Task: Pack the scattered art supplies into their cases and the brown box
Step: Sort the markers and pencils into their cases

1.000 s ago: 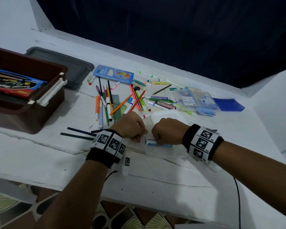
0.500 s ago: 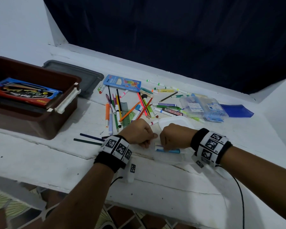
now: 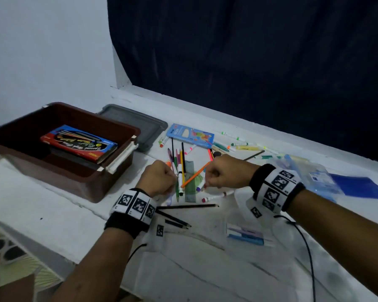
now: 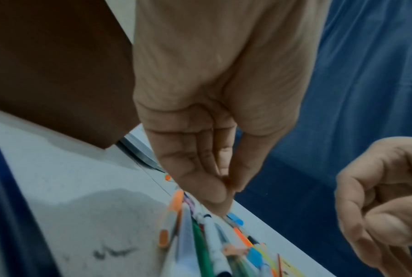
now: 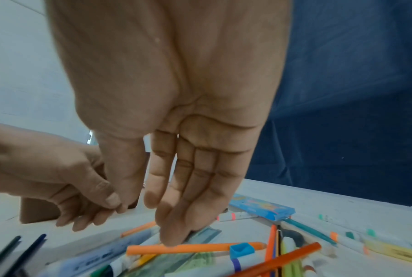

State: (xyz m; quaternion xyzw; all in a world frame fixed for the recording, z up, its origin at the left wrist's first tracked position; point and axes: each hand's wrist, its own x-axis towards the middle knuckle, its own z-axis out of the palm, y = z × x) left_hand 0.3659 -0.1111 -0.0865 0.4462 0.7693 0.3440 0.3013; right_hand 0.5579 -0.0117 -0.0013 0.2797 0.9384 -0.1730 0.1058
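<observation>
A dim room. A plain white wall (image 3: pixel 46 51) fills the upper left of the frame. A dark navy curtain (image 3: pixel 260 62) hangs across the upper right. A white painted table (image 3: pixel 205 269) with scuffed, cracked paint spans the lower half. Patterned floor tiles (image 3: pixel 7 258) show at lower left.

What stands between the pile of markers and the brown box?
Nothing visible does. The brown box is open, with its grey lid lying behind it. No object shows on the table between it and the pile of markers and pencils. Only the box's own wall with the white latch must be cleared.
</observation>
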